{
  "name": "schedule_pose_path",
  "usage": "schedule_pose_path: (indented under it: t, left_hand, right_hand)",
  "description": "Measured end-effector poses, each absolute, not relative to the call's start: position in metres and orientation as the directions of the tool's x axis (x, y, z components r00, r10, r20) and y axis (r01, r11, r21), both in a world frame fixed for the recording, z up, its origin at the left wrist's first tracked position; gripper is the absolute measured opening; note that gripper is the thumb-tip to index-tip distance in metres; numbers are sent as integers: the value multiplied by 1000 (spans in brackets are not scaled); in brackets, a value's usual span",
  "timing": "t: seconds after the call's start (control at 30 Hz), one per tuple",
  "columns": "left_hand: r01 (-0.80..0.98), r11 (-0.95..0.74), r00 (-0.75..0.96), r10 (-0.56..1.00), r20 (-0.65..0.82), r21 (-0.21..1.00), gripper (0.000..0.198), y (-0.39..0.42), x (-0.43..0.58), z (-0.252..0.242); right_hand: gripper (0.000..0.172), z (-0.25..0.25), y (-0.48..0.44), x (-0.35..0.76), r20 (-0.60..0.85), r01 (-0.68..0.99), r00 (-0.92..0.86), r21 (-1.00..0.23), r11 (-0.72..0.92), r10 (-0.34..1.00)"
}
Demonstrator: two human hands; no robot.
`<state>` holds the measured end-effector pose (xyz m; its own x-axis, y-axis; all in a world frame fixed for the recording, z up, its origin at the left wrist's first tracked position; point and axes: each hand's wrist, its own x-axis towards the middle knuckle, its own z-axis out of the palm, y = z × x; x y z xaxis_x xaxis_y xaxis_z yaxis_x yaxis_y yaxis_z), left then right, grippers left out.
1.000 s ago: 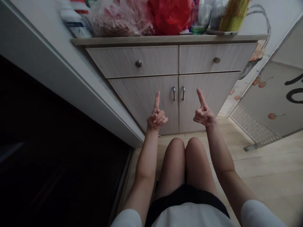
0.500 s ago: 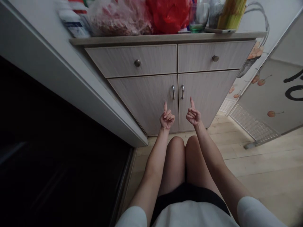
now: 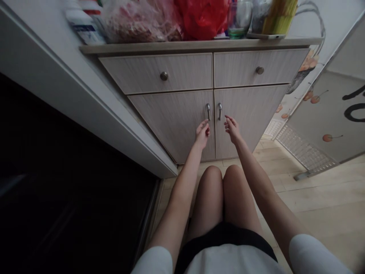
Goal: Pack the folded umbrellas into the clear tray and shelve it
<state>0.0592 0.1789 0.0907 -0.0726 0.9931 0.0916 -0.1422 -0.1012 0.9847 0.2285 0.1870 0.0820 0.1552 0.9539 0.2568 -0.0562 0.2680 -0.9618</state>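
1. Your pointing gesture has just dropped: both hands have opened out of it and risen closer to the cabinet doors.
2. Your left hand [image 3: 202, 134] sits just below the curved chrome pull handle [image 3: 208, 112] on the shut left door of the pale wood-grain cabinet [image 3: 171, 125]. Your right hand [image 3: 232, 129] sits just below and to the right of the matching chrome pull handle [image 3: 220, 111] on the shut right door [image 3: 251, 121].
3. Neither hand touches a handle or holds anything. Your left fingers [image 3: 207, 125] are loosely curled and slightly spread, and your right fingers [image 3: 229, 121] lie nearly together, gently bent, pinching nothing.
4. Both arms reach forward from white sleeves [image 3: 313, 255], angling inward above your bare knees [image 3: 213, 180] toward the seam between the doors.
5. Above the two knobbed drawers, the counter [image 3: 199, 45] carries a red plastic bag [image 3: 202, 19] and a clear glass tumbler [image 3: 239, 19].
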Motion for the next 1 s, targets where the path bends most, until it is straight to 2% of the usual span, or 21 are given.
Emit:
schedule_pose_path:
  t: [0.1, 0.2, 0.33, 0.47, 0.6, 0.8, 1.0]
  left_hand:
    - [197, -163, -301, 928, 218, 967, 31, 216, 72, 106]
    - [366, -201, -239, 923, 301, 909, 33, 239, 84, 117]
    - [406, -240, -138, 938, 319, 882, 30, 243, 91, 116]
    - [425, -277, -186, 905, 383, 862, 22, 222, 90, 105]
    - [449, -321, -212, 869, 448, 834, 16, 177, 74, 89]
    - [464, -457, -274, 741, 614, 759, 26, 91, 19, 66]
    - [428, -452, -431, 659, 616, 783, 38, 30, -37, 57]
  right_hand:
    - [51, 91, 226, 219, 390, 265, 268, -909, 322, 881]
    - [51, 100, 251, 207, 435, 402, 168, -850, 342, 884]
    - [47, 100, 255, 198, 443, 400, 120, -841, 365, 888]
    - [43, 90, 229, 206, 512, 355, 123, -823, 444, 850]
    - [46, 83, 180, 227, 542, 323, 123, -814, 483, 831]
    - [43, 84, 92, 270, 548, 326, 180, -816, 476, 817]
    - [40, 84, 23, 324, 563, 345, 276, -814, 467, 779]
